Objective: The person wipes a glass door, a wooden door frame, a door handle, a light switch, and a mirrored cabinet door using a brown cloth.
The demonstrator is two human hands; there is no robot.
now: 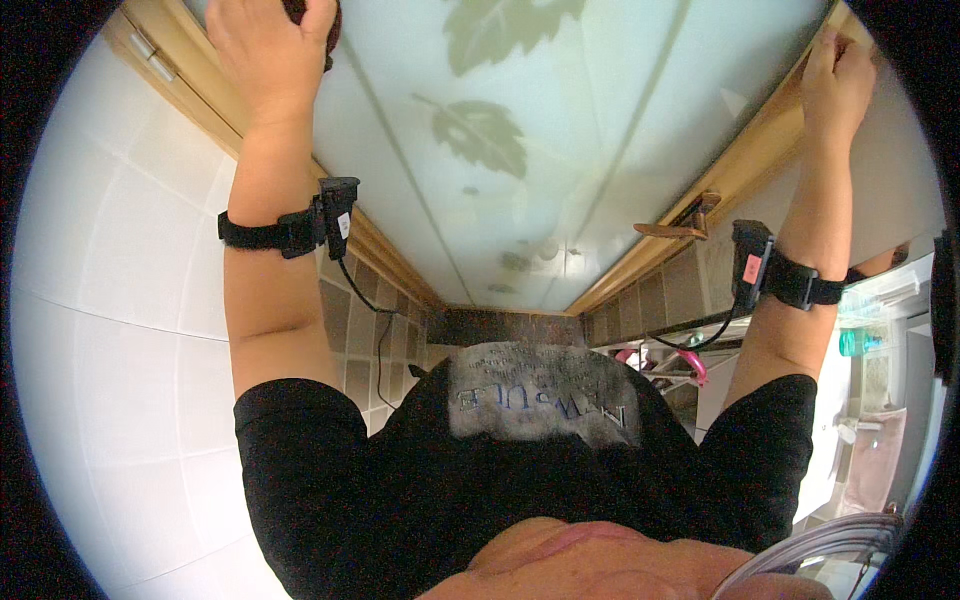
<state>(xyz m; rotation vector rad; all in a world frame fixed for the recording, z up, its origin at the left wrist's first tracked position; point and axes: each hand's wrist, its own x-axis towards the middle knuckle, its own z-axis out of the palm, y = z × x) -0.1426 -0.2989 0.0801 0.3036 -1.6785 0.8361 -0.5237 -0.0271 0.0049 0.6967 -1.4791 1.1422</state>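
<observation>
A door with a leaf-patterned frosted glass panel (555, 135) stands before me, set in a light wood door frame (739, 150). My left hand (266, 56) is raised at the panel's upper left and grips a dark brown object (335, 34). Most of that object is hidden by the hand or cut off by the picture's edge. My right hand (840, 86) is up by the frame's right edge, fingers curled; whether something is inside them cannot be made out. Below it, a bronze lever handle (679, 226) sticks out from the frame.
A metal hinge (152, 56) sits on the left frame. White wall tiles (135, 247) rise close on the left. Black strapped devices (341, 217) with cables are on both forearms. A pink object (691, 366) and other items lie behind at lower right.
</observation>
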